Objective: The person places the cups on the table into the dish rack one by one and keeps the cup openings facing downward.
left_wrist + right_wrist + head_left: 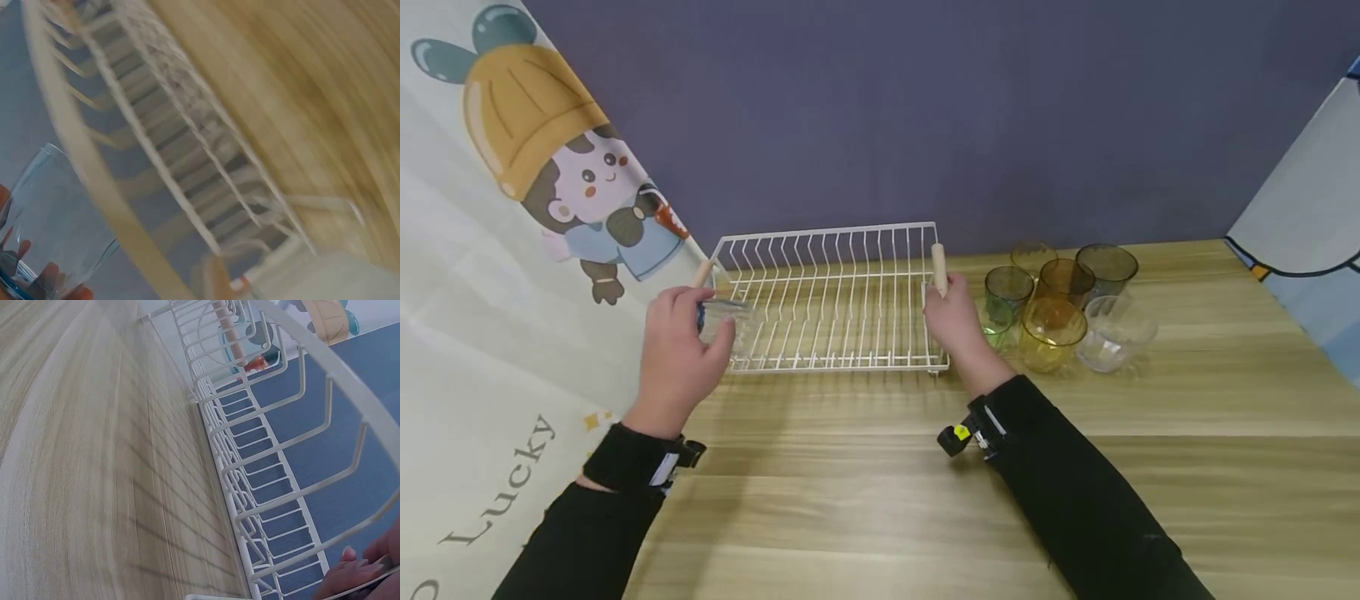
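Observation:
A white wire dish rack (838, 368) with wooden end handles stands at the back of the table. At its left end my left hand (681, 354) holds a clear drinking glass (59, 212) with fingertips round its base; the glass lies tilted in the left wrist view. My right hand (953, 321) grips the rack's right end just under the right wooden handle (939, 271). The right fingers (350, 578) show curled at the lower corner of the right wrist view, and their far side is hidden.
Right of the rack stand several tinted glasses close together, including a yellow glass (1052, 333), a green glass (1009, 287), a grey glass (1107, 265) and a clear glass (1108, 342). A printed curtain (482, 333) hangs at left; a dark wall (880, 108) is behind.

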`<action>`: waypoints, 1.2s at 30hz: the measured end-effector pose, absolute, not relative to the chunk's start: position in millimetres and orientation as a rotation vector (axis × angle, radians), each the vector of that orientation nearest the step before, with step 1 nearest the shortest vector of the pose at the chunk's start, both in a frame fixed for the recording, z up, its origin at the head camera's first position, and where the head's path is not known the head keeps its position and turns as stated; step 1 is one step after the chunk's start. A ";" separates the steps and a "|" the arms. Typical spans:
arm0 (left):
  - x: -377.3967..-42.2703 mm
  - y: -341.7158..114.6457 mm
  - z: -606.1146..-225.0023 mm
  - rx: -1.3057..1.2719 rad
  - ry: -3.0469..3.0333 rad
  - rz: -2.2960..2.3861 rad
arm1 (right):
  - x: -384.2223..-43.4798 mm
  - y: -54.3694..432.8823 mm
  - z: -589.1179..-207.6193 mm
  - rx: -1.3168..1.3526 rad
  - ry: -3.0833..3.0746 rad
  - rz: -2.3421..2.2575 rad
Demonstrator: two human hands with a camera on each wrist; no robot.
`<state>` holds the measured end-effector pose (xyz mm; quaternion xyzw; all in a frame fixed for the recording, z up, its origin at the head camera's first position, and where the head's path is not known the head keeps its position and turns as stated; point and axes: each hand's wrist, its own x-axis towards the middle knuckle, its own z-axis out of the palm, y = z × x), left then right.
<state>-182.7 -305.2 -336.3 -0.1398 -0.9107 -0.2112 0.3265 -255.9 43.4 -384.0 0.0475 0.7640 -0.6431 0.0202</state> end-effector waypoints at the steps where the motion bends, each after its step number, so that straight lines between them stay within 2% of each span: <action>1: -184.8 -311.8 -337.7 -0.379 -2.405 -0.500 | -256.3 43.0 -384.0 0.150 2.365 -2.003; 9: -202.4 -341.3 -334.3 -0.475 -2.555 -0.264 | -257.7 42.1 -385.2 0.154 2.368 -2.017; 18: -218.7 -349.3 -331.7 -0.506 -2.702 -0.129 | -255.6 38.9 -384.9 0.158 2.365 -2.000; 27: -227.1 -360.8 -345.7 -0.477 -2.869 -0.086 | -255.3 36.9 -385.9 0.155 2.382 -1.963; 36: -236.4 -355.0 -343.8 -0.545 -3.027 0.001 | -254.2 41.5 -383.7 0.148 2.402 -1.964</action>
